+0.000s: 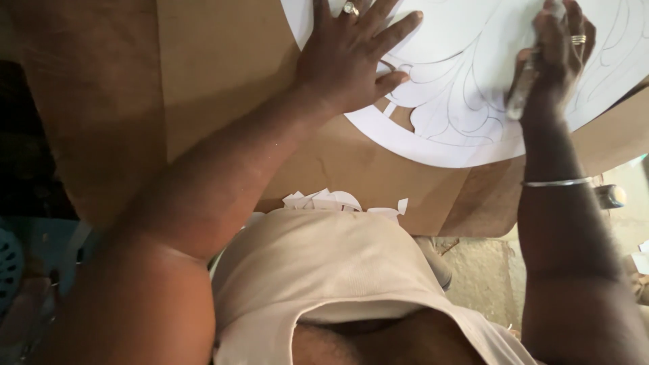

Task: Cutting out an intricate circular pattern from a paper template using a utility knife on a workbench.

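A large round white sheet (466, 145) with curved pencil-drawn leaf shapes lies on a brown board (223, 74). My left hand (351, 51) presses flat on the sheet's left part, fingers spread, a ring on one finger. My right hand (558, 47) is closed around a slim grey cutting tool (522, 91), whose end rests on the drawn lines. A small opening (402, 116) cut in the sheet shows the board beneath, just below my left hand.
Several white paper scraps (338, 201) lie at the board's near edge by my chest. A metal bangle (556, 182) circles my right wrist. A blue plastic item (10, 263) sits low at the left. Rough pale floor (483, 277) shows under the board at the right.
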